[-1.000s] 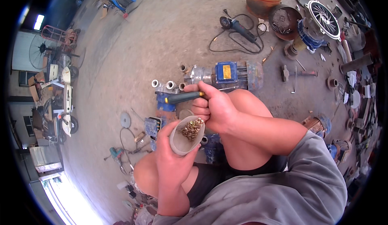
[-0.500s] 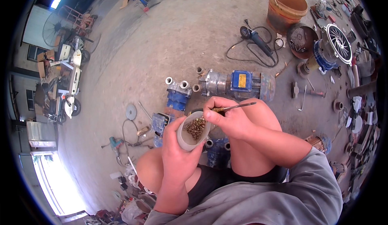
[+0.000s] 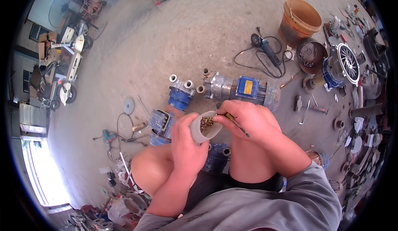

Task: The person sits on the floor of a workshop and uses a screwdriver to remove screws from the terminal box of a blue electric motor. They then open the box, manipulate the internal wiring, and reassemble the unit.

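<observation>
- Grey concrete workshop floor (image 3: 195, 36) spreads all round my hands, parts scattered mostly to the right.
- Silver-and-blue electric motor pump with a yellow plate (image 3: 240, 89) lies on the floor just beyond both hands, nearest my right.
- Orange plastic bucket (image 3: 299, 21) stands well beyond my right hand, far up and to the right.
- Blue fan housing with a white spoked cover (image 3: 342, 65) sits right of the bucket, well apart from my hands.
- Blue pump head with silver round ports (image 3: 181, 93) rests just beyond my left hand, up-left of it.
- Black angle grinder with a coiled cable (image 3: 265, 50) lies between the motor pump and the bucket.
- My left hand (image 3: 187, 142) is wrapped round a small grey cylindrical cup (image 3: 202, 128), holding it tilted between my knees, mouth toward my right hand.
- My right hand (image 3: 248, 121) is closed, pinching a thin dark metal tool with a brownish tip (image 3: 235, 122), just right of the cup; its tip end sits at the cup rim.
- Small brass-coloured screws (image 3: 206, 123) fill the cup mouth; I can't tell if the tool touches them.
</observation>
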A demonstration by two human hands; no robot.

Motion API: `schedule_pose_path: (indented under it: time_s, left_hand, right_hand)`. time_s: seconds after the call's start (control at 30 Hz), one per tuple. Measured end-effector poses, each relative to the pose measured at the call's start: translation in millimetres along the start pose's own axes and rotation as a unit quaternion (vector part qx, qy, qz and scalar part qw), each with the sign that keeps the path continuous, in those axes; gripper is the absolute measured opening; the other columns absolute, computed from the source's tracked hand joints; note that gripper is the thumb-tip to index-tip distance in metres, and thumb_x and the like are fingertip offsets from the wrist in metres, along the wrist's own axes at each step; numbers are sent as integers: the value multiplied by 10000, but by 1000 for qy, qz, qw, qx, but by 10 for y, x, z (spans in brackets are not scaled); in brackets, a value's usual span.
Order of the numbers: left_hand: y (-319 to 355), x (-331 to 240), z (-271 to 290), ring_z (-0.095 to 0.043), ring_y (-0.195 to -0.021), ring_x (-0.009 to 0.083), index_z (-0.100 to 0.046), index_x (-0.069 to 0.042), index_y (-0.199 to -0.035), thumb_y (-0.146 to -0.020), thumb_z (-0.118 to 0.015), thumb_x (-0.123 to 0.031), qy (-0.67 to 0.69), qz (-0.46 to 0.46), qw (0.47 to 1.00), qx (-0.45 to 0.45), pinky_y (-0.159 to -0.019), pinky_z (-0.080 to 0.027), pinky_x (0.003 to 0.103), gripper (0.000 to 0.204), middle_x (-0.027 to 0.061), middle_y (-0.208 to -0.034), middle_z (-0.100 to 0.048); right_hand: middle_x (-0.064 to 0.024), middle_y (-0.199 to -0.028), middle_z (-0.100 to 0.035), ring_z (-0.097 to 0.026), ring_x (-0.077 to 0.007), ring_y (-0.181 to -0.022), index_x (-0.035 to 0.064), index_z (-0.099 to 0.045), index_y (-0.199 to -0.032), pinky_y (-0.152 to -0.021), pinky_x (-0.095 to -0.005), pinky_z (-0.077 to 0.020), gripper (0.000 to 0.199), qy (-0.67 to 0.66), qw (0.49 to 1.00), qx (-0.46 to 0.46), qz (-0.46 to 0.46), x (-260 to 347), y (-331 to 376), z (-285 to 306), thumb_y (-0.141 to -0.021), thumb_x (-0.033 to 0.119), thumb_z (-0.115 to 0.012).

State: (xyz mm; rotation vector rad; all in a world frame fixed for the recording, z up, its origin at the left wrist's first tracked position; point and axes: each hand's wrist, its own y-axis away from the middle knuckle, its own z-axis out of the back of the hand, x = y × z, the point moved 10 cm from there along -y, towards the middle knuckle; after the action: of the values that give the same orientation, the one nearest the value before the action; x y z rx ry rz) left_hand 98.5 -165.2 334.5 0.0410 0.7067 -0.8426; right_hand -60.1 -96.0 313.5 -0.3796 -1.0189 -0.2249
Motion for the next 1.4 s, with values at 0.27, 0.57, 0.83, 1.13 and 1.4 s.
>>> schedule_pose_path:
  time_s: [0.27,0.57,0.83,1.13,1.4]
  left_hand:
    - [49,146,-338,-626,-1205,286,-509,-54,-1344,-734,-875,36,153,57,987,2,-1014,-520,406,717,140,-1291,-598]
    - [51,166,-172,-614,-1252,246,-460,-13,-1408,-757,-901,-13,272,91,958,-14,-1055,-519,396,787,143,-1360,-583]
    - [310,802,1929,-544,-1369,407,-387,8,-1560,-963,-719,-470,391,68,876,-275,-1150,-448,544,833,199,-1479,-549]
    - [2421,2644,2521,-573,-1322,263,-444,-6,-1517,-940,-713,-35,215,265,840,-422,-1129,-475,446,637,147,-1456,-557]
    - [5306,3831,713,-655,-1186,258,-564,15,-1366,-805,-897,-304,109,620,724,-283,-1038,-515,395,727,170,-1271,-681]
  right_hand:
    - [-110,-870,-702,-696,-361,-825,56,-715,-992,-699,-439,-558,222,46,999,25,6,-4,53,198,-916,244,-803]
    - [-84,-861,-681,-648,-207,-738,35,-710,-985,-690,-354,-528,110,-25,976,-211,50,-30,187,415,-962,134,-751]
    - [95,-590,-263,-200,-55,-486,130,-607,-1081,-463,-270,-160,221,-668,692,-220,-160,-1243,119,286,-1133,322,-511]
    - [42,-671,-321,-210,-56,-530,52,-646,-1220,-479,-274,-161,274,-644,728,-156,-176,-1828,132,316,-1122,287,-545]
    - [2,-708,-284,-199,-92,-548,-6,-612,-1277,-494,-279,-190,291,-597,762,-154,-199,-2222,169,554,-1121,225,-527]
